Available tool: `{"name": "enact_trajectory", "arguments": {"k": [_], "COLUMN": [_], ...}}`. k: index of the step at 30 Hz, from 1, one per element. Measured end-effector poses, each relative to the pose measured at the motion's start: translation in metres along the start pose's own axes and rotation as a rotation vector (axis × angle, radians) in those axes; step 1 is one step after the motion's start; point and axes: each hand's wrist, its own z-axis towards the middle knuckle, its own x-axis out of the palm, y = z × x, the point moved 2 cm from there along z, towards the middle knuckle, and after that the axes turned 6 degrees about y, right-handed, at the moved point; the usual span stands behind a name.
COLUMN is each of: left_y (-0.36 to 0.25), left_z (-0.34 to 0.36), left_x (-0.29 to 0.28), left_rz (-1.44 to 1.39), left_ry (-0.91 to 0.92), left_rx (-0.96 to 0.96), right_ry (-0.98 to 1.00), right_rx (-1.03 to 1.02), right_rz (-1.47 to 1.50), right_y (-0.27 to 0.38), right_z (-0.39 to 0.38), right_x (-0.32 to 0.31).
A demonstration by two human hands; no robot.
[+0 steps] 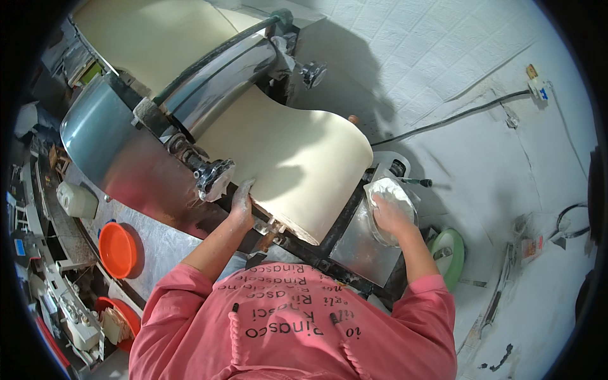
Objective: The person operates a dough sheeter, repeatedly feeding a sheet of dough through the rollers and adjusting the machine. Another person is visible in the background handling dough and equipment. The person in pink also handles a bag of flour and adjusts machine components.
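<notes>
Smth dough roll (310,171) by L hand (241,201)

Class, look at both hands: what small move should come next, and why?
Probably lift some white powder with the right hand and dust the pale sheet: that hand is already at the powder, the left hand is at the sheet's left edge, and the broad surface lies within easy reach.

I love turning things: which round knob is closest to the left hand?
The lower-left knob, just beside the left hand; the other knob is higher up, beyond the pale sheet.
</notes>
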Motion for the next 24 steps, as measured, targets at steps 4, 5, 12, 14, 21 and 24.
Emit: {"name": "enact_trajectory", "arguments": {"k": [4,5,12,14,21,24], "left_y": [0.002,0.005,0.029,0.021,0.008,0.005], "left_z": [0.008,0.014,0.029,0.019,-0.002,0.013], "left_x": [-0.010,-0.017,-0.024,-0.015,0.001,-0.016], "left_rz": [-0.020,-0.029,-0.080,-0.035,-0.038,-0.080], "left_ry": [-0.028,-0.043,-0.028,-0.082,-0.017,-0.031], "left_rx": [0.001,-0.003,-0.150,-0.157,0.083,0.289], "right_ry": [-0.263,-0.322,-0.704,-0.684,-0.344,-0.124], "right_rx": [-0.082,-0.119,-0.528,-0.696,-0.464,-0.487], "right_rz": [0.096,0.187,0.492,0.162,-0.272,-0.416], "right_y": [-0.032,-0.041,0.115,0.166,0.183,0.200], "right_z": [0.009,0.010,-0.009,-0.005,0.112,0.117], "right_x": [0.020,0.015,-0.031,-0.024,-0.079,-0.088]}}
